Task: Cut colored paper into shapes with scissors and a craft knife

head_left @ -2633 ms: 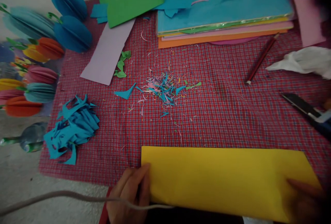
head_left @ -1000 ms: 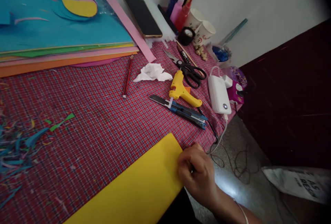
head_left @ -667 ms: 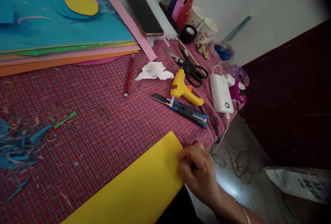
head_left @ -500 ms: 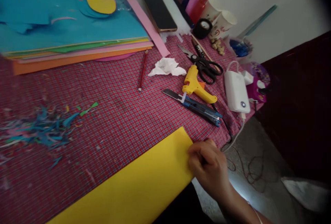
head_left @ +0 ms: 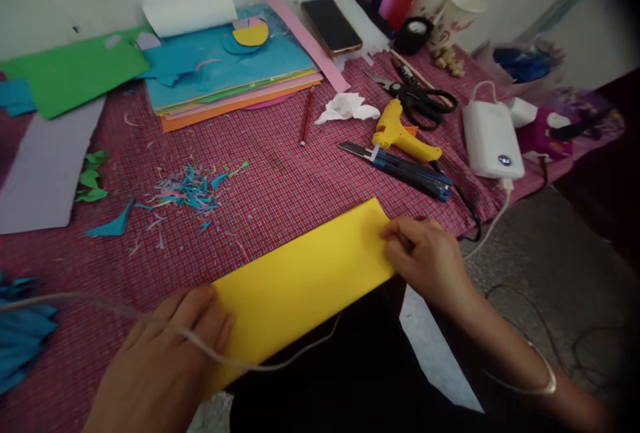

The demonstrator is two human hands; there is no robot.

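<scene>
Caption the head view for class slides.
Left hand and right hand at either end of a yellow sheet, paper scraps beyond.

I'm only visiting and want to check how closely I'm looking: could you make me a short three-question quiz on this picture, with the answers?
1. Multiple choice: which of these lies nearest to the yellow sheet?
a) the scissors
b) the utility knife
c) the pencil

2. True or false: the person's left hand and right hand are at opposite ends of the yellow sheet.

3. Fill in the colour: the phone lies beside a long ____ paper strip.

Key: 1. b; 2. true; 3. pink.
</scene>
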